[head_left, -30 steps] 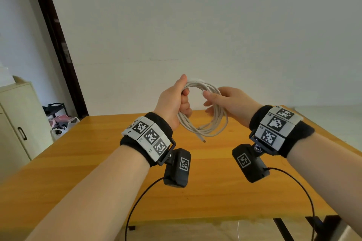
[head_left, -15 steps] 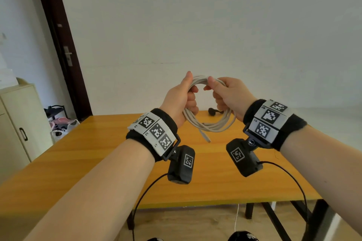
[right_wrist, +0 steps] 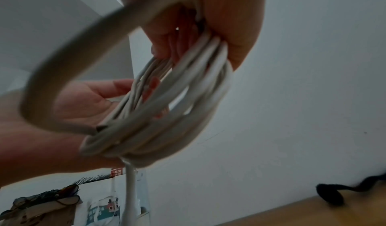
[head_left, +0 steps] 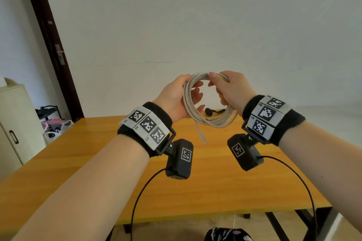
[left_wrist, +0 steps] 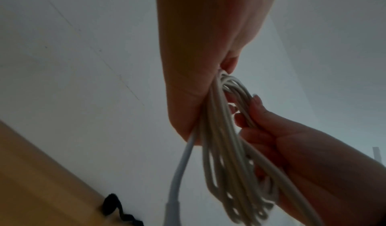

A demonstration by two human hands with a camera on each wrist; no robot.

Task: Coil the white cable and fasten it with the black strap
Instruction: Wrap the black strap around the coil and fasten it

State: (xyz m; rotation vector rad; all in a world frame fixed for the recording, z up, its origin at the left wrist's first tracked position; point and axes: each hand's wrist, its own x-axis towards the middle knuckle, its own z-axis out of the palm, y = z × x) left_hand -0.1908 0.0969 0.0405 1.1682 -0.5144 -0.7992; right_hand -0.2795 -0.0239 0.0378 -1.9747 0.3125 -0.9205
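Two hands, left hand (head_left: 174,98) and right hand (head_left: 231,90), grip one white cable (head_left: 205,119) coil; one black strap (head_left: 212,111) on table (head_left: 98,152).

Little can be read. The white panels on the left wristband (head_left: 146,125) and the right wristband (head_left: 267,115) carry black-and-white square code markers with tiny characters beside them, too small to make out. Each black camera housing (head_left: 179,159) below the wrists bears one such marker. A red label (right_wrist: 117,172) low in the right wrist view is blurred.
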